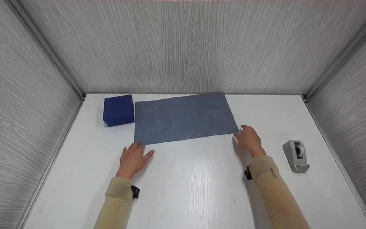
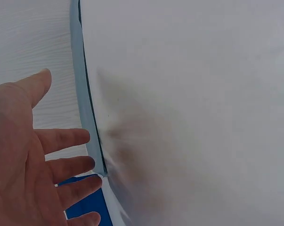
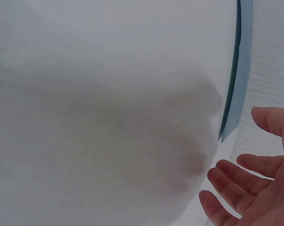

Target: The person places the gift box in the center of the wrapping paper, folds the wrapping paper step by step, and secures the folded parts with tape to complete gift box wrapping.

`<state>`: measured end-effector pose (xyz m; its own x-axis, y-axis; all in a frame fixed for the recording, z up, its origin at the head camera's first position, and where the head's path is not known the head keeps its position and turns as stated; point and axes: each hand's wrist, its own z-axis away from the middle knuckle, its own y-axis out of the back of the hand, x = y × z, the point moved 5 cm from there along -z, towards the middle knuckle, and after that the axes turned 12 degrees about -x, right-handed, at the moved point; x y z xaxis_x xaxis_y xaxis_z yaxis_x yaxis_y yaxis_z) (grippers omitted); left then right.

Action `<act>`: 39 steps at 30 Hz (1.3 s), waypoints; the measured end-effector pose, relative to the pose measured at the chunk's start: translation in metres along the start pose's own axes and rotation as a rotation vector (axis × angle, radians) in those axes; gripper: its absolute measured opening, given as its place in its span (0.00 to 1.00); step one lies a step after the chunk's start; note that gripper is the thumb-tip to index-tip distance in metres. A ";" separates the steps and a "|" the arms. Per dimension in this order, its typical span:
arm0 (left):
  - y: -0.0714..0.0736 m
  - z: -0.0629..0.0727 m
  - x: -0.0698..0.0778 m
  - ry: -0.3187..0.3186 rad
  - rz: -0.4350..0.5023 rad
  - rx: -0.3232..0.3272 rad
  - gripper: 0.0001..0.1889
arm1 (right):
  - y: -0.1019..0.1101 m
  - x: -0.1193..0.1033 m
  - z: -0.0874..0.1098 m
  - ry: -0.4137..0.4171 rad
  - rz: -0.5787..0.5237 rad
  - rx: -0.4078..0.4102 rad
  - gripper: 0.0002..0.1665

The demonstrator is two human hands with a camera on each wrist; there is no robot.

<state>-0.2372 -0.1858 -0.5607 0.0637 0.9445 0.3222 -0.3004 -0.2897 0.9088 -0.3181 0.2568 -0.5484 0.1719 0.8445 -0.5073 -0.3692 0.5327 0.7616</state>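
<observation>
We had our left hand point(image 1: 133, 159) spread at the near-left corner of the blue-grey sheet point(image 1: 186, 118); our right hand point(image 1: 249, 140), fingers loose, was beside its near-right corner.

You have 1 thin, smooth sheet point(image 1: 184, 117): paper or plastic film, cannot tell which. Dull sheen from overhead; soft, blurred reflections in both wrist views. Box point(image 1: 118, 109): matt, card-like, smooth-faced. Tape dispenser point(image 1: 291, 156): looks like hard plastic, smooth, low sheen. Your tabletop point(image 1: 195, 181): smooth, glossy under glare, faint wood grain. Wall panels point(image 1: 183, 47), 3 visible: wood-grain finish, matt. Corner strips point(image 1: 47, 47): metallic look, satin. Your 2 sleeves point(image 1: 114, 203): cloth, matt.
</observation>
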 end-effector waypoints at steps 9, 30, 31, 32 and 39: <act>-0.005 -0.002 0.000 -0.004 -0.010 0.007 0.38 | 0.001 -0.009 -0.009 -0.008 -0.042 0.057 0.32; -0.004 -0.009 -0.001 0.028 -0.031 0.005 0.34 | 0.004 -0.004 -0.025 -0.082 -0.352 0.126 0.26; -0.004 -0.008 -0.001 0.029 -0.032 0.007 0.33 | 0.004 -0.003 -0.026 -0.092 -0.363 0.117 0.25; -0.004 -0.008 -0.001 0.029 -0.033 0.012 0.33 | 0.004 -0.002 -0.027 -0.101 -0.372 0.106 0.25; -0.002 -0.009 -0.002 0.009 -0.044 0.038 0.32 | 0.004 0.004 -0.033 -0.154 -0.473 0.054 0.21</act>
<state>-0.2454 -0.1854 -0.5658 0.0678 0.9577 0.2795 -0.2607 -0.2534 0.9316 -0.3494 0.2600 -0.5606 0.4434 0.5056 -0.7401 -0.1711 0.8583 0.4839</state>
